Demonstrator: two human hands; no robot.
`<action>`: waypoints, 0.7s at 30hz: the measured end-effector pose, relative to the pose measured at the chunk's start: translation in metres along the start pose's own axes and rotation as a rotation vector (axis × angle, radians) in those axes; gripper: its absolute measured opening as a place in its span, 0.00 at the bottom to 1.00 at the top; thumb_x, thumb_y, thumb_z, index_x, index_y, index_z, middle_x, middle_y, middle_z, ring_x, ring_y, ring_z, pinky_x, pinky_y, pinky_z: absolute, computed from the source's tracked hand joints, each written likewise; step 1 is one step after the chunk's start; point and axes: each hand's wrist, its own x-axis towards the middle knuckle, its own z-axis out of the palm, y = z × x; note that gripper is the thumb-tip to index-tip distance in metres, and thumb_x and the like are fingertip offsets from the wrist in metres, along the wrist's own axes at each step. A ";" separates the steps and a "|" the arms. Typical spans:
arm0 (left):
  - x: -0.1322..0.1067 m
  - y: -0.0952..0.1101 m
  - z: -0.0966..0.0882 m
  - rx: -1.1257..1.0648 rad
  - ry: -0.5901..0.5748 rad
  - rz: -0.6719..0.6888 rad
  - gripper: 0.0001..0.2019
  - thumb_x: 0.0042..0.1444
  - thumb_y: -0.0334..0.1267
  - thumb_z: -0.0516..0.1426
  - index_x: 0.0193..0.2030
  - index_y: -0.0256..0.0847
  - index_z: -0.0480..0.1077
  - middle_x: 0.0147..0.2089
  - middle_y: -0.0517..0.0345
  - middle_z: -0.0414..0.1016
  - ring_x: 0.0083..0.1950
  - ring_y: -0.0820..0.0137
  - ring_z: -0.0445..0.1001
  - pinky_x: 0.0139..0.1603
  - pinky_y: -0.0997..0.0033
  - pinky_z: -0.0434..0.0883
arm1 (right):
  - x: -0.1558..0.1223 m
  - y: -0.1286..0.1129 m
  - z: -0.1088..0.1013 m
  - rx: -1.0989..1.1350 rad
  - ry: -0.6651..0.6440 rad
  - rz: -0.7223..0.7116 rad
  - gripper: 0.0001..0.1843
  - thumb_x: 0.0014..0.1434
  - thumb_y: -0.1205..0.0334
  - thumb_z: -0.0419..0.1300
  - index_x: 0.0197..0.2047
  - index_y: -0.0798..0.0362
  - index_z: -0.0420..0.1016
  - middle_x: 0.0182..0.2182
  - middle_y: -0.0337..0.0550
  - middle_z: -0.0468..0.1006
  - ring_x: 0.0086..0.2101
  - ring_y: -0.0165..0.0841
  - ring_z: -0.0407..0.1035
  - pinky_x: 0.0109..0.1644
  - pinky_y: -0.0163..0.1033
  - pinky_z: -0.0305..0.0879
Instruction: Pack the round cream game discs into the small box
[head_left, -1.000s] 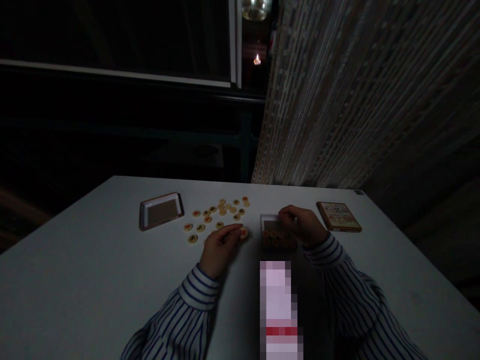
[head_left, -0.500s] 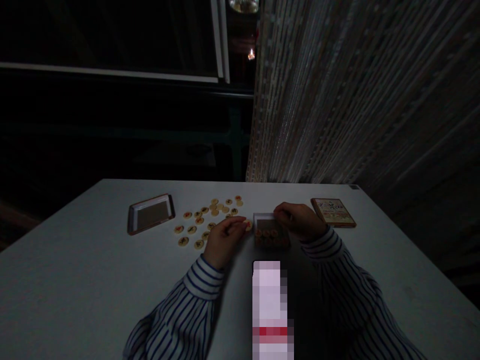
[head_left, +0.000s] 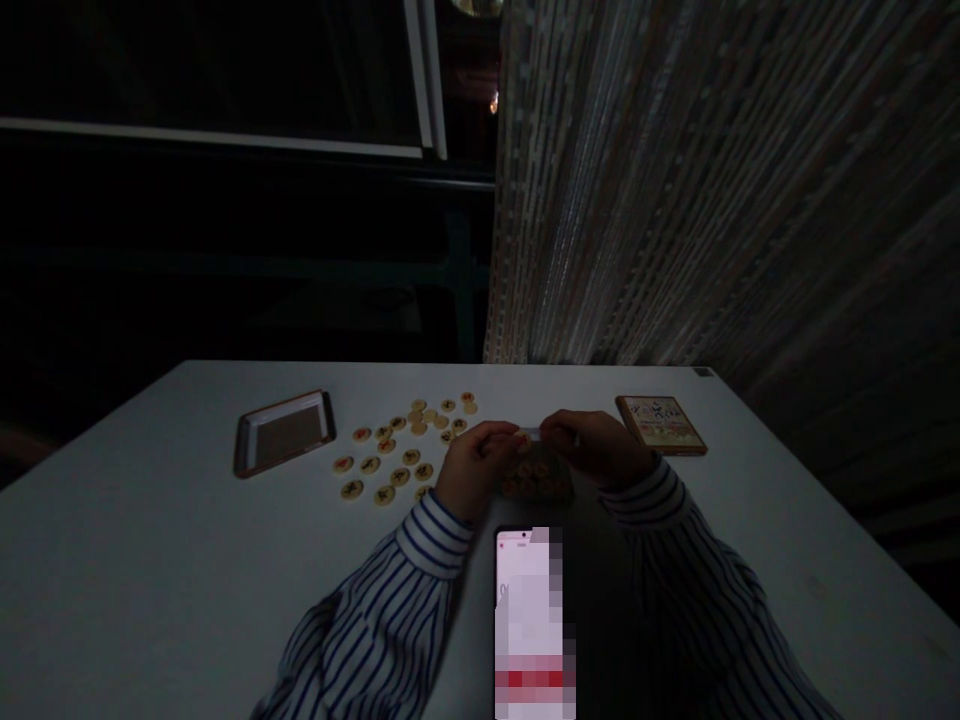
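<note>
The scene is dim. My left hand (head_left: 475, 468) hovers over the left edge of a small clear box (head_left: 541, 478) that holds round pieces; its fingers are pinched on a round piece. My right hand (head_left: 596, 447) grips the box's far right side, fingers curled round it. Several round tan game pieces (head_left: 397, 450) with red or black marks lie scattered on the white table (head_left: 150, 560), left of my left hand. Both sleeves are striped.
A shallow tray-like lid (head_left: 283, 432) lies at the left. A printed card box (head_left: 660, 423) lies at the right near the table's far edge. A lit phone (head_left: 532, 620) lies close to me. A woven blind hangs behind the table.
My left hand has lifted from the loose pieces and moved right to the box with one piece. The right hand stays on the box. The camera view shifted a little.
</note>
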 end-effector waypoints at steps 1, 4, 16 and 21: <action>0.002 0.001 0.001 0.011 0.001 0.002 0.12 0.42 0.40 0.59 0.33 0.36 0.69 0.27 0.57 0.75 0.30 0.71 0.73 0.31 0.73 0.70 | 0.000 0.000 0.000 -0.004 0.001 0.008 0.12 0.57 0.58 0.48 0.36 0.51 0.71 0.31 0.42 0.77 0.31 0.29 0.70 0.33 0.32 0.60; 0.007 0.003 0.005 0.032 -0.010 0.008 0.11 0.42 0.40 0.59 0.32 0.36 0.69 0.28 0.57 0.75 0.31 0.71 0.73 0.31 0.73 0.70 | 0.000 0.002 -0.002 -0.016 0.000 0.017 0.13 0.58 0.56 0.48 0.37 0.51 0.71 0.33 0.43 0.77 0.31 0.29 0.70 0.33 0.32 0.60; 0.026 0.006 0.016 0.082 -0.086 0.019 0.11 0.43 0.42 0.59 0.33 0.38 0.71 0.31 0.56 0.76 0.34 0.69 0.73 0.33 0.73 0.70 | -0.002 0.010 -0.005 0.037 0.149 0.014 0.14 0.56 0.60 0.49 0.44 0.53 0.69 0.32 0.43 0.76 0.30 0.28 0.69 0.33 0.33 0.61; 0.028 0.006 0.017 0.096 -0.096 0.029 0.11 0.42 0.42 0.59 0.31 0.38 0.71 0.31 0.56 0.76 0.34 0.69 0.73 0.33 0.72 0.70 | 0.001 0.010 -0.004 0.069 0.133 0.013 0.11 0.56 0.62 0.51 0.39 0.52 0.71 0.30 0.41 0.76 0.29 0.27 0.69 0.32 0.32 0.61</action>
